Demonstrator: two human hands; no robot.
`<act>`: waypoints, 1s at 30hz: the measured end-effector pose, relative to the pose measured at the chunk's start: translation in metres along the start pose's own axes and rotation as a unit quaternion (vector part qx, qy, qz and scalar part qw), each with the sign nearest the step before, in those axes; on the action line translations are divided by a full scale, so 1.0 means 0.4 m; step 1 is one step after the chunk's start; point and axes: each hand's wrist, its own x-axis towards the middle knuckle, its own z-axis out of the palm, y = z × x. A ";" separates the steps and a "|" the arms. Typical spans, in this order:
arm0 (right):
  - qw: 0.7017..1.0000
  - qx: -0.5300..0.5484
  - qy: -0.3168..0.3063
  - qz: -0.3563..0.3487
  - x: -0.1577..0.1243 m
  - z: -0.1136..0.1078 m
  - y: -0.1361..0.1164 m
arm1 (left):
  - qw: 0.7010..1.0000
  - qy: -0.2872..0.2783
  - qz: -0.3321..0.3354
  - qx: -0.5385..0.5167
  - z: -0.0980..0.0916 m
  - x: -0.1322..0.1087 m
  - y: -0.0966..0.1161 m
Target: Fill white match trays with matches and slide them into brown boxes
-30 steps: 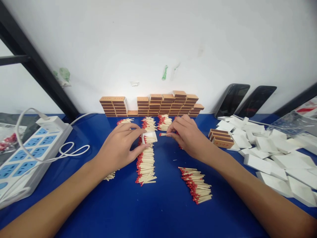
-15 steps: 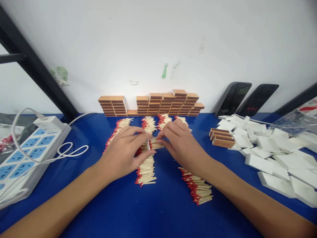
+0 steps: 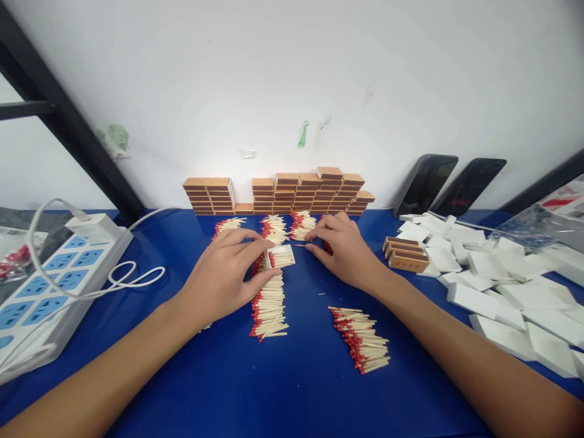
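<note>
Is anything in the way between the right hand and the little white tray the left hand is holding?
Nothing visible blocks it. Between the right hand and the white tray, pinched in the left hand, there is only a short strip of blue table with one loose match by the right fingertips.
</note>
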 end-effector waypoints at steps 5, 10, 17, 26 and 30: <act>1.000 -0.018 -0.006 -0.013 0.002 0.005 -0.011 | 1.000 0.008 0.010 0.004 -0.001 0.002 0.001; 1.000 -0.021 -0.004 -0.017 0.003 0.009 -0.004 | 1.000 0.007 0.009 0.006 -0.002 0.001 -0.001; 1.000 -0.017 -0.007 -0.013 0.004 0.007 -0.006 | 1.000 -0.001 0.005 0.011 -0.002 -0.001 -0.005; 1.000 -0.011 -0.025 -0.010 0.008 0.000 -0.008 | 1.000 -0.004 0.008 0.004 -0.003 -0.001 -0.008; 0.999 -0.024 -0.026 -0.013 0.005 -0.003 -0.005 | 1.000 -0.002 0.009 0.008 -0.005 -0.002 -0.008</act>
